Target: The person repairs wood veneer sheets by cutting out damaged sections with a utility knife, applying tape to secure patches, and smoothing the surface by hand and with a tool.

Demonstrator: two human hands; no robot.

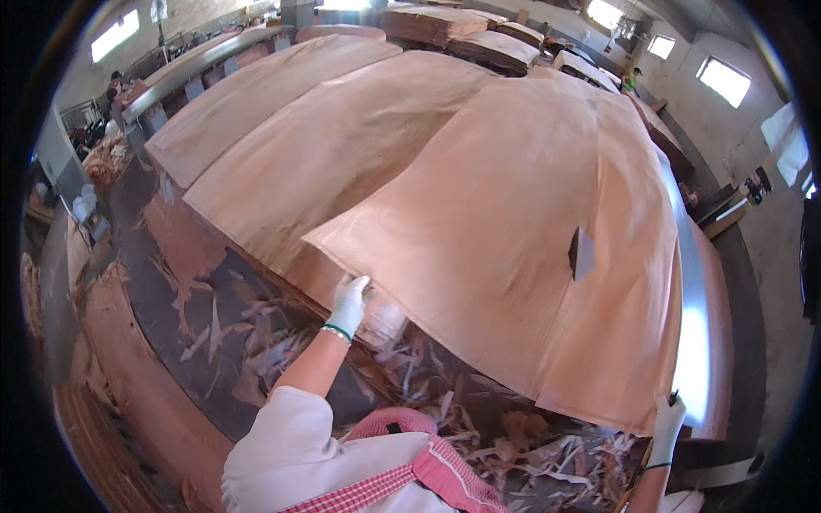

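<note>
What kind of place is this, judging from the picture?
Probably a wood veneer or plywood workshop: gloved hands, left hand and right hand, hold a large thin veneer sheet, veneer stacks stand behind, wood scraps cover the floor.

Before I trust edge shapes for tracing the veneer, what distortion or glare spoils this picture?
Head view: fisheye bends the veneer sheet edges toward the dark rim; windows are blown out; a bright strip of glare runs beside the right hand; the left hand is sharp.

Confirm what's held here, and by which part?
Both gloved hands hold the top veneer sheet by its near edge: left hand near the near-left corner, right hand at the near-right corner.
</note>
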